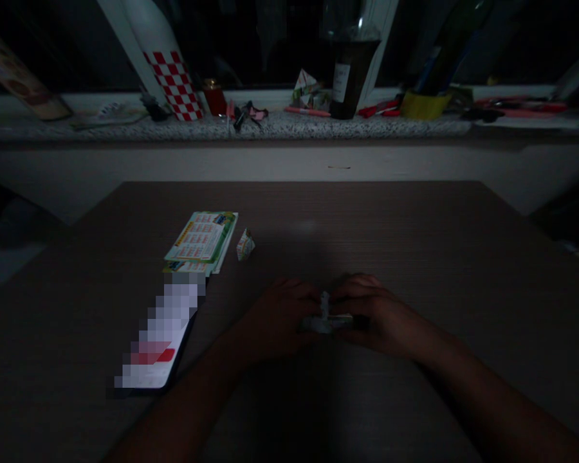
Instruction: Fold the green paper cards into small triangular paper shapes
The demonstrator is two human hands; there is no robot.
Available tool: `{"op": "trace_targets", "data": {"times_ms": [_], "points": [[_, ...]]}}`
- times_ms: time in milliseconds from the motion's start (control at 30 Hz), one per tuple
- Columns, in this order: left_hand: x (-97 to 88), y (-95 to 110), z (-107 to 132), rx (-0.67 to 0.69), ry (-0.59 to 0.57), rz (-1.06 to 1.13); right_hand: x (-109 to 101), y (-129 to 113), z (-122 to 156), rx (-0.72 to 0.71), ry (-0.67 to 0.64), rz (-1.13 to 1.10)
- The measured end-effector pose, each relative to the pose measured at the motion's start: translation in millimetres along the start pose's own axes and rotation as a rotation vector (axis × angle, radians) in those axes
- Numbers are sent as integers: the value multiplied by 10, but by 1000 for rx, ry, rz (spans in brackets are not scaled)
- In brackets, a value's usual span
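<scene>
My left hand [277,318] and my right hand [371,312] rest close together on the dark wooden table [415,244], fingers curled and pinched round a small folded piece of pale paper [325,316] held between them. A corner of the paper sticks up between the thumbs. A small folded paper shape [245,244] lies on the table beyond my left hand. Beside it lies a stack of printed colourful sheets [203,239].
A phone with a lit screen [161,337] lies left of my left forearm. A stone windowsill [222,127] at the back holds a red-and-white chequered object [174,83], a dark bottle [350,71], a tape roll [424,103], pens and scraps.
</scene>
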State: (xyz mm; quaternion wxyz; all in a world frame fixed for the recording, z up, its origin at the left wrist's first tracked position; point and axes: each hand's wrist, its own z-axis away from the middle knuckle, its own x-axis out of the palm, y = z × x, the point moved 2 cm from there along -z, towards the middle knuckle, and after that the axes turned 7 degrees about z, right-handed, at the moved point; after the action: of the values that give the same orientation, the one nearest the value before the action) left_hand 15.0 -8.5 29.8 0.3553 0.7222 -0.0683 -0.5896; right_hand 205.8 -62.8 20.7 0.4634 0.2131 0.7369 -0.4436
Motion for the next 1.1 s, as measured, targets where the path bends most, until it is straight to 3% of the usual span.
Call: {"op": "trace_targets", "data": {"times_ms": [767,1100], "points": [[-20,37,2,-31,-51,-122,0,-20,0,15,-17,13],[113,9,-33,-167,73,-243,89,32,-16,31,69,39]]}}
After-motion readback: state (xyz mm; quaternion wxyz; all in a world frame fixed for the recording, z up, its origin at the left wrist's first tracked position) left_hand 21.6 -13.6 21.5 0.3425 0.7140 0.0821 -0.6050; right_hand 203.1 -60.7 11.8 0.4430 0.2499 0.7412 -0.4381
